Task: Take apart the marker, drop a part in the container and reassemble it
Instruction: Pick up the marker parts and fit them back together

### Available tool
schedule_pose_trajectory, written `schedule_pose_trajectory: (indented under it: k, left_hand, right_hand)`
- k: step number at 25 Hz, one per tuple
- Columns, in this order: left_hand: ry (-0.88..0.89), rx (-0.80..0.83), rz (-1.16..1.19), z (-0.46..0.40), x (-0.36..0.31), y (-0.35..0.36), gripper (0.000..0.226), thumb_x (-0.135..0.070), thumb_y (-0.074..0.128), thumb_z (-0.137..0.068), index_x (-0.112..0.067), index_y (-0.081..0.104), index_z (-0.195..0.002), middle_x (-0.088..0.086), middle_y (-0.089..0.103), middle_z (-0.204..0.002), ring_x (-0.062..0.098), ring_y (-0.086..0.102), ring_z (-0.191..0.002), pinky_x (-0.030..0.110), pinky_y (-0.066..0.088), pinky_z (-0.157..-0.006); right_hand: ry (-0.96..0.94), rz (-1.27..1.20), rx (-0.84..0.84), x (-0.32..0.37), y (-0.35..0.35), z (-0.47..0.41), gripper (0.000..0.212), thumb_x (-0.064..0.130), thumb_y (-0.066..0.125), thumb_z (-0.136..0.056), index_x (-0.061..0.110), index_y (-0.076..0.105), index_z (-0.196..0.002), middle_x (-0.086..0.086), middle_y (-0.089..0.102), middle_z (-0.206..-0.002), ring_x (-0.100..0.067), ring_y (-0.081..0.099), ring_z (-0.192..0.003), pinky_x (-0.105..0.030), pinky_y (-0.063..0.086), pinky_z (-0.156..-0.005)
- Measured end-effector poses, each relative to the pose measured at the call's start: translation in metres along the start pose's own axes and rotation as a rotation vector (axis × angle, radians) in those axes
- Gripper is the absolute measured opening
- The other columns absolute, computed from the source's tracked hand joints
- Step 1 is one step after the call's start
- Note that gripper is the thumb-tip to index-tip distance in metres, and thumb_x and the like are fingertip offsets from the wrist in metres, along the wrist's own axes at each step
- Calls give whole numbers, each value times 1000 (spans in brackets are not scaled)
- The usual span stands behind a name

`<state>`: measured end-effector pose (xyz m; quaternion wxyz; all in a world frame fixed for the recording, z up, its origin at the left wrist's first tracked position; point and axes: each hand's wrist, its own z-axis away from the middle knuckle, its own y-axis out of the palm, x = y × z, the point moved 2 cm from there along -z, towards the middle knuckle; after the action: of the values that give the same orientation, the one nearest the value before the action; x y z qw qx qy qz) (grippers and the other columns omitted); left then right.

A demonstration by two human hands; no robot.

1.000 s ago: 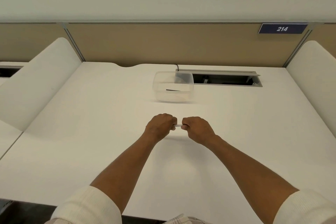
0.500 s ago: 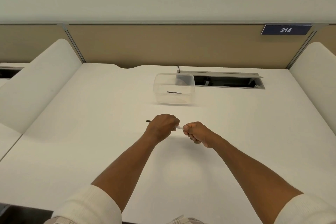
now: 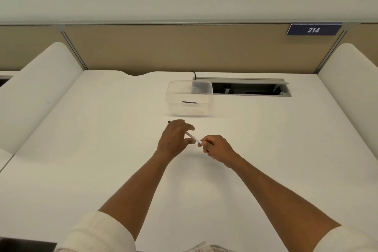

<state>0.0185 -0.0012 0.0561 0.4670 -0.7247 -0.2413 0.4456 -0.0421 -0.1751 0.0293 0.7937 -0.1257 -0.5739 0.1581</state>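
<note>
where hands meet, slim white marker [image 3: 192, 137]

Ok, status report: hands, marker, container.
Right hand shut on marker end, left hand loosening around its barrel. Dark thin part in clear container. Nothing in the way.

Both hands are out over the white bench [image 3: 102, 149], sharing one thin white marker [image 3: 193, 137] that runs diagonally between them. The right hand [image 3: 216, 148] pinches the near end in curled fingers. The left hand [image 3: 176, 137] lies over the far part with its fingers loosely spread, and a dark tip pokes out past its knuckles. Just beyond sits a clear plastic container [image 3: 189, 97] with a thin dark stick [image 3: 189, 102] lying flat inside. Behind that there's an open cable tray [image 3: 249, 88], plus a "214" sign [image 3: 314, 29] on the divider.
</note>
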Motion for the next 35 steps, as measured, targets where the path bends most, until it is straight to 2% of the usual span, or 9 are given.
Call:
schedule_pose_trajectory:
  k: [3, 5, 8, 16, 20, 23, 26, 32, 35]
  left_hand:
    - [-45, -152, 24, -6, 16, -5, 55, -32, 85, -69, -19, 66, -119, 0, 63, -128, 23, 51, -126, 38, 38, -109]
    - [-190, -165, 138, -9, 22, -5, 60, -30, 83, -73, -20, 59, -128, 0, 59, -131, 21, 53, -123, 38, 41, -106]
    - [-316, -117, 317, -16, 27, 2, 62, -28, 83, -74, -22, 56, -130, -4, 63, -121, 17, 61, -108, 35, 48, -94]
    - [-310, 14, 395, -38, 26, 21, 63, -18, 85, -71, -20, 57, -127, -3, 68, -120, 17, 62, -114, 37, 48, -98]
    - [-308, 101, 386, -50, 27, 32, 60, -17, 83, -72, -17, 58, -127, -2, 68, -119, 18, 62, -112, 34, 48, -98]
    - [-312, 152, 390, -55, 28, 42, 58, -15, 82, -74, -15, 59, -127, -1, 69, -118, 19, 61, -111, 31, 47, -95]
    - [-308, 199, 364, -56, 31, 52, 59, -16, 80, -75, -15, 57, -130, 0, 68, -117, 20, 61, -108, 31, 46, -94]
    - [-265, 270, 276, -61, 36, 64, 59, -20, 81, -75, -15, 58, -130, 4, 63, -112, 18, 60, -105, 26, 44, -91]
    - [-230, 295, 253, -65, 36, 67, 59, -20, 80, -75, -14, 59, -129, 6, 61, -113, 20, 58, -107, 26, 41, -92]
  right_hand:
    - [22, -98, -27, -7, -3, 3, 25, 18, 49, -98, 14, 72, -88, 4, 61, -67, -11, 52, -55, -21, 42, -55]
    - [62, -179, -38, -11, -3, 4, 27, 16, 47, -99, 12, 72, -90, 3, 60, -67, -10, 50, -53, -20, 40, -51]
    - [87, -225, -42, -17, -1, 6, 26, 15, 47, -99, 11, 72, -92, 4, 60, -66, -9, 49, -51, -20, 39, -49]
    - [131, -124, -13, -25, 0, 5, 9, 18, 57, -91, 11, 62, -93, -5, 75, -80, -14, 63, -62, -28, 49, -58]
    - [155, -15, -61, -34, 2, -1, 2, 17, 63, -86, 17, 64, -84, -1, 62, -75, -16, 56, -67, -30, 48, -63]
    - [167, 76, -89, -35, 5, -7, 8, 23, 70, -81, 20, 63, -83, 10, 54, -65, -8, 52, -59, -18, 42, -54]
    - [153, 114, -106, -35, 10, -12, 13, 23, 71, -78, 19, 62, -86, 11, 56, -63, -8, 54, -59, -20, 43, -53]
    - [129, 161, -100, -37, 18, -14, 10, 12, 69, -77, 12, 59, -79, 5, 58, -59, -14, 56, -59, -29, 49, -59]
    - [147, 176, -108, -36, 20, -16, 10, 11, 69, -78, 10, 60, -81, -8, 69, -72, -19, 59, -65, -30, 49, -61]
